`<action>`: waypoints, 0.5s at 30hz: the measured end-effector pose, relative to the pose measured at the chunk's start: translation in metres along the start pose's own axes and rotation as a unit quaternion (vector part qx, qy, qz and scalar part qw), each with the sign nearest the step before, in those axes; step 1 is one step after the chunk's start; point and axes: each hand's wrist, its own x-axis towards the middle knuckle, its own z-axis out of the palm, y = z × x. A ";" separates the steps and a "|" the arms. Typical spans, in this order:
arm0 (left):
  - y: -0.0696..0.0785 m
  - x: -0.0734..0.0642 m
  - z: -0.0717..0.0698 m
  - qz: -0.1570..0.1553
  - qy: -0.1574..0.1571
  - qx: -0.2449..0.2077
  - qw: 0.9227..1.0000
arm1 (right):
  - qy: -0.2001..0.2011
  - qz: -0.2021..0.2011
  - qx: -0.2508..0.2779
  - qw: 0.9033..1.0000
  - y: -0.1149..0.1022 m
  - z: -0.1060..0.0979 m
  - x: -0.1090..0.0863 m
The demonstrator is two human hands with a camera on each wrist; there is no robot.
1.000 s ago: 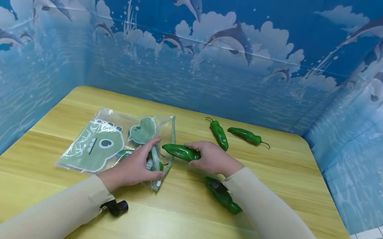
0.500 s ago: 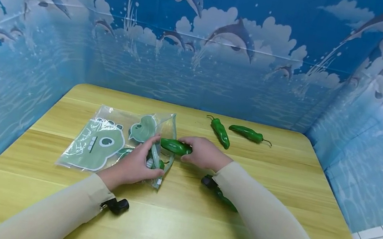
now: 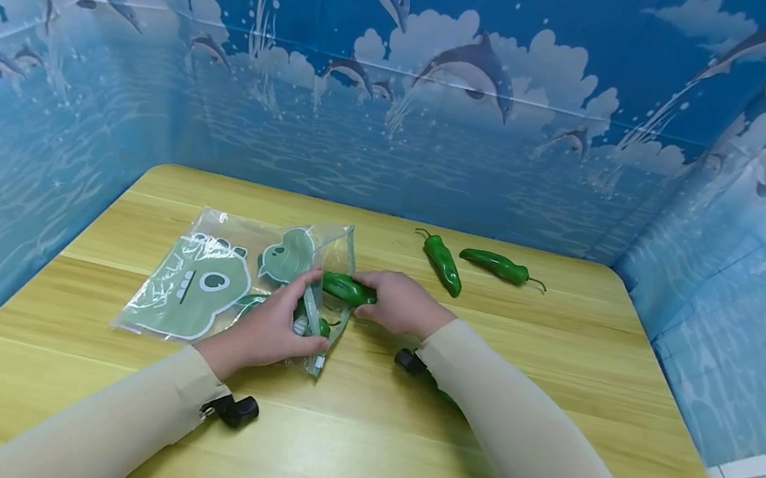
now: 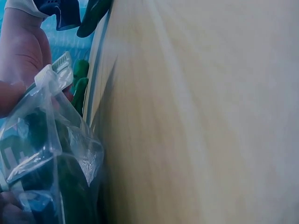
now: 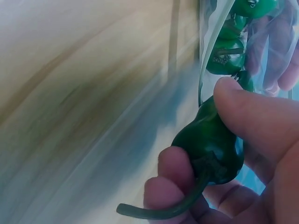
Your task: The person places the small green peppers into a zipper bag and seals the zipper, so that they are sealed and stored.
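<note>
My right hand (image 3: 404, 303) grips a green chili pepper (image 3: 348, 290) near its stem end. The pepper's far tip is inside the mouth of a clear zip bag (image 3: 162, 287) printed with green cartoon figures. In the right wrist view, thumb and fingers wrap the held pepper (image 5: 210, 144), its curved stem pointing out. My left hand (image 3: 263, 337) holds the bag at its mouth, thumb and fingers spread along the edge. Several green peppers (image 5: 226, 56) lie inside the bag, seen through the plastic. In the left wrist view, the bag (image 4: 51, 154) hides most of my left fingers.
Two more chili peppers, a slanted one (image 3: 443, 264) and a sideways one (image 3: 498, 266), lie at the back of the wooden table (image 3: 332, 450). Another is mostly hidden beneath my right forearm. A dolphin-print curtain (image 3: 398, 148) encloses the table's back and sides.
My right hand has moved left, carrying the pepper's tip into the bag mouth. The pepper on the table below has become mostly covered by my right sleeve. My left hand stays in place.
</note>
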 end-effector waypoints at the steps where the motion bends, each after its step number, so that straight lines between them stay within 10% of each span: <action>1: 0.000 0.000 0.000 -0.001 0.000 0.001 1.000 | -0.002 -0.001 0.001 1.000 0.000 0.000 0.000; 15: -0.001 0.000 0.000 -0.003 -0.002 0.001 1.000 | -0.007 0.012 -0.058 0.998 -0.007 0.004 0.009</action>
